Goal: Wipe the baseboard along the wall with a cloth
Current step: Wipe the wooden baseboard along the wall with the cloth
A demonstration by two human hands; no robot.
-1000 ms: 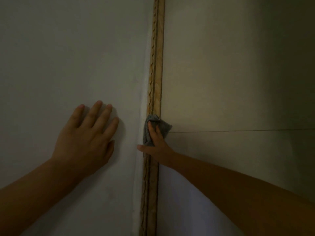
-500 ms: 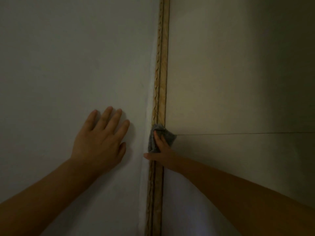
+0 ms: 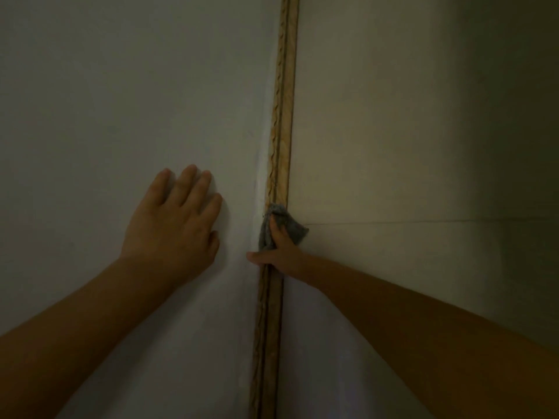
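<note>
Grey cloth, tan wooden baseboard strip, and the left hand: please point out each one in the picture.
Grey cloth [image 3: 290,228], head view, on its fold beside the fingers.
Tan wooden baseboard strip [image 3: 286,116], head view, on its flat face above the cloth.
Left hand [image 3: 172,228], head view, on its back.

Dim light, plain pale wall [image 3: 106,101] at left, tiled floor [image 3: 393,116] at right, darker towards right edge

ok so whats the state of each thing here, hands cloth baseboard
left hand: open, flat on the wall
right hand: pressing the cloth on the baseboard
cloth: grey, bunched under the fingers
baseboard: tan strip between wall and floor
floor: pale tile, one joint line showing
</note>
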